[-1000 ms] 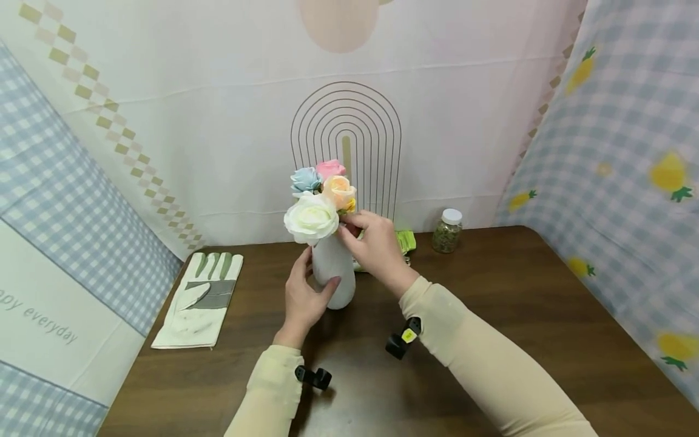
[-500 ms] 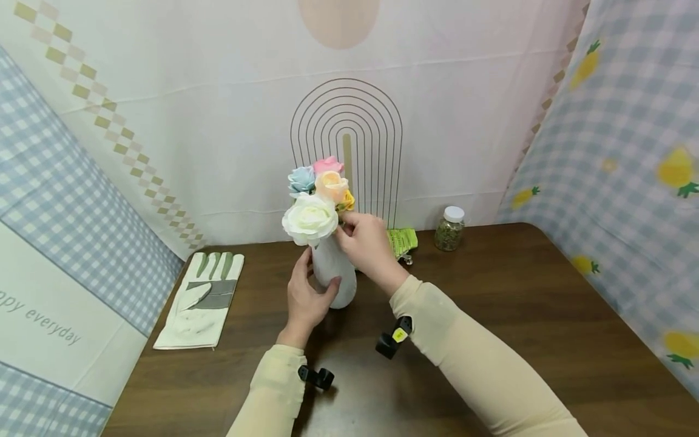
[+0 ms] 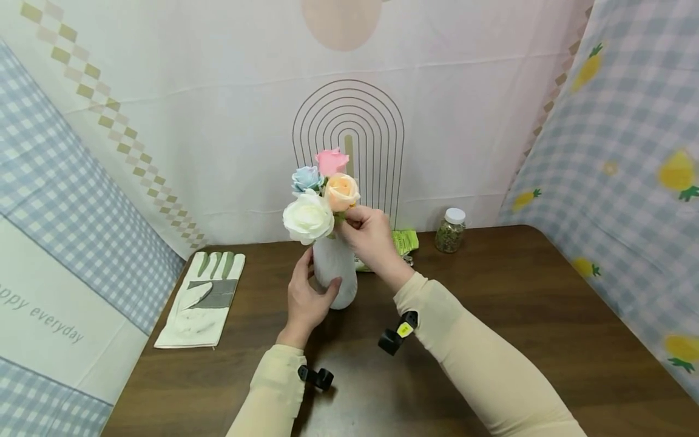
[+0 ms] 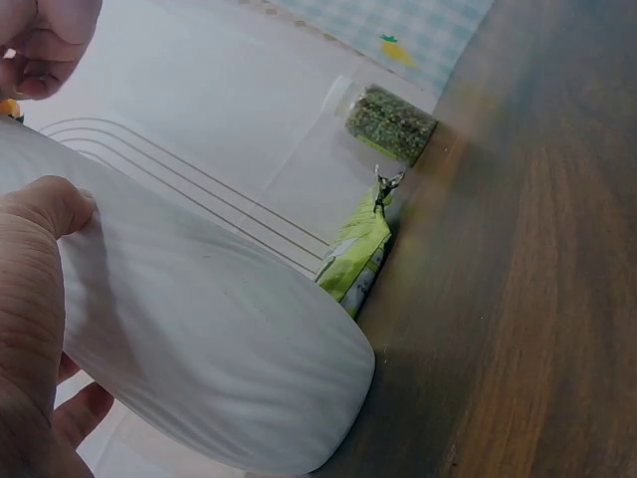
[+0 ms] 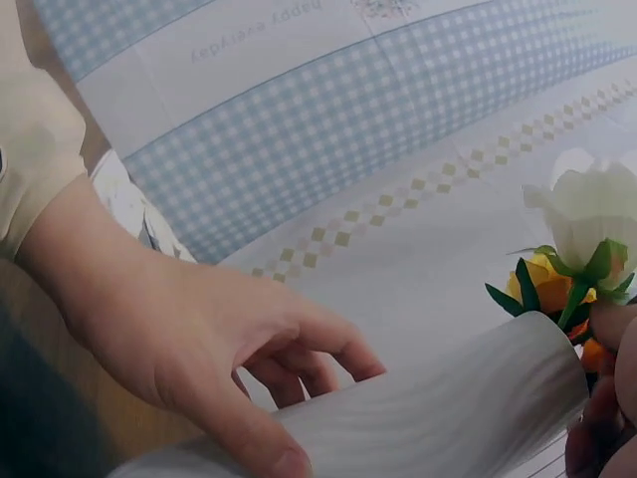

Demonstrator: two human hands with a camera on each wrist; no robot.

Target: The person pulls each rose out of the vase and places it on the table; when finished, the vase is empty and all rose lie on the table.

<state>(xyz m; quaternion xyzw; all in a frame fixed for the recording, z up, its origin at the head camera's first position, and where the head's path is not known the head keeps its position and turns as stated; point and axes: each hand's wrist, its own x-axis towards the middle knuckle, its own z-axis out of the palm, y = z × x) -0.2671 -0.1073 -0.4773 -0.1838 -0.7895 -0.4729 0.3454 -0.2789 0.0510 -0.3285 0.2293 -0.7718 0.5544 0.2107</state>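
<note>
A white ribbed vase stands on the wooden table, and my left hand grips its side, thumb across the front. Artificial roses rise from its mouth: a white one low in front, a blue one, a pink one at the top and a peach one. My right hand pinches a flower stem just at the vase mouth; which bloom it belongs to I cannot tell. In the right wrist view a yellow rose sits beside the white bloom, mostly hidden in the head view.
A white and green work glove lies at the left of the table. Behind the right hand sits a green packet with a metal clip. Farther right stands a jar with a white lid. Printed cloth hangs behind.
The pink rose now sits higher above the others, and the peach one has shifted right. The yellow bloom has become mostly covered. The left hand keeps its grip on the vase.
</note>
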